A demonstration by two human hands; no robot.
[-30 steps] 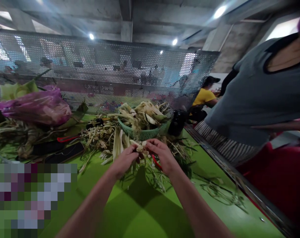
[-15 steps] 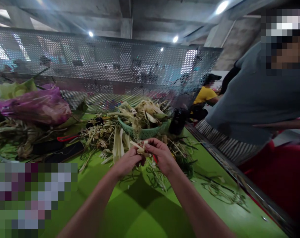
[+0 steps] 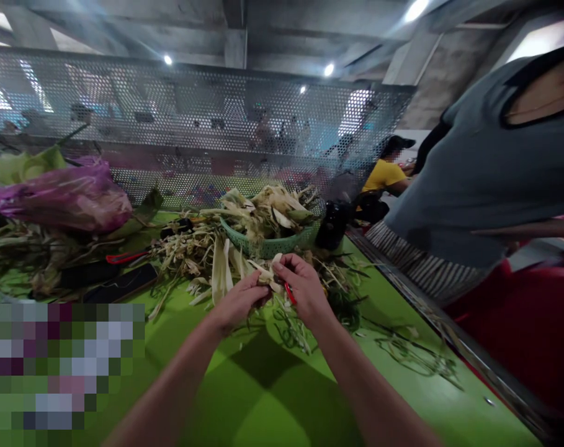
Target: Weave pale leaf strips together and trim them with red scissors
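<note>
A pale bundle of corn husk is pinched in the fingers of my left hand, above the green table. My right hand, just beside it, holds the upper end of a pale husk strip between thumb and fingertips. Tucked in that same palm is a slim red-handled tool; its working end is hidden, so its kind does not show. Past my hands lie long loose husks. A green plastic basket heaped with dry husks stands behind them.
Dried stalks and green trimmings litter the table. To the left are a purple plastic bag, a red cutter and a dark phone-like slab. A perforated metal screen borders the back. A person in grey stands at right.
My hands came close together over the husk, then my right fingertips rose slightly with the pale strip. Both hands keep their hold. The person at right shifted a little.
</note>
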